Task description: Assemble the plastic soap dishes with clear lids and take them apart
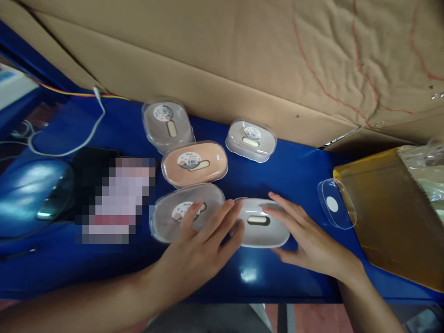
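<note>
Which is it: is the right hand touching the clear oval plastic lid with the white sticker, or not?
Apart. The head view shows shiny blue tabletop between the right hand and lid.

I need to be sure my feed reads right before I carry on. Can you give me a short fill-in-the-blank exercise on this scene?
1. The tabletop is ____ in colour.
2. Counting the unlabelled container, ____ oval containers with a pale bar on top are in view.
3. The hand that partly covers a labelled container is the person's ____ one.
4. The round sticker on the clear plastic piece is ____ in colour.

Missing words: blue; five; left; white.
</note>
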`<action>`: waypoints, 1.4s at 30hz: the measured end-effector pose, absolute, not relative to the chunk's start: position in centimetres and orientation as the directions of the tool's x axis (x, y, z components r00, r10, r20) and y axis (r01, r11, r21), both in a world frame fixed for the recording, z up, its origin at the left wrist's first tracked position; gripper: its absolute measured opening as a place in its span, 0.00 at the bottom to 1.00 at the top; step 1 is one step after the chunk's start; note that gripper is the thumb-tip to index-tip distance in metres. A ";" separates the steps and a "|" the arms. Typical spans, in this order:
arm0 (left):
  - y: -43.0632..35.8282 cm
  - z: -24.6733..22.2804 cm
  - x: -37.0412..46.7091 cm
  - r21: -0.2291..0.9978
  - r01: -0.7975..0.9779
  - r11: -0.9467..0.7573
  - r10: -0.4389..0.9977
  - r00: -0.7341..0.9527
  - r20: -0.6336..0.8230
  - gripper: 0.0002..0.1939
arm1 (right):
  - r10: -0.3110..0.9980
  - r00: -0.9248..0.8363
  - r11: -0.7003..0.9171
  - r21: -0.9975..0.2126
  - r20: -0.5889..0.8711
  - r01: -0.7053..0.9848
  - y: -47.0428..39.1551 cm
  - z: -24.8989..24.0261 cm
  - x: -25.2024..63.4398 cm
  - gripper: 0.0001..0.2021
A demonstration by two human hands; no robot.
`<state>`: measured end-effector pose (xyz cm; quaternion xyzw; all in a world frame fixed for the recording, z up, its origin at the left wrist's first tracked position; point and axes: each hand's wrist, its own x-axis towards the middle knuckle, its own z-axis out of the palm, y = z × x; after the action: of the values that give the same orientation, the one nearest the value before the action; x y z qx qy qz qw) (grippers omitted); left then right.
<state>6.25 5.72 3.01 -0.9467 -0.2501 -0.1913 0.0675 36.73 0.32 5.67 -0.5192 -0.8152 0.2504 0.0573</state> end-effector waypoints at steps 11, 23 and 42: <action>5.8 3.0 6.3 -0.019 0.491 -0.871 0.447 0.808 0.384 0.16 | 0.893 -0.421 0.297 -0.499 -0.156 0.814 0.6 5.8 37.3 0.43; 5.7 3.4 6.4 -0.041 0.484 -0.874 0.441 0.826 0.352 0.19 | 0.869 -0.478 0.415 -0.338 -0.128 0.845 -0.2 4.9 35.5 0.49; 5.3 2.6 6.2 0.022 0.492 -0.870 0.467 0.810 0.354 0.21 | 0.935 0.351 -0.353 -0.050 -0.046 0.934 0.2 5.1 45.9 0.45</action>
<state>6.25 5.30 2.55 -0.9506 -0.2524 -0.1770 0.0354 45.90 0.23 5.10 -0.8218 -0.5687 0.0331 0.0073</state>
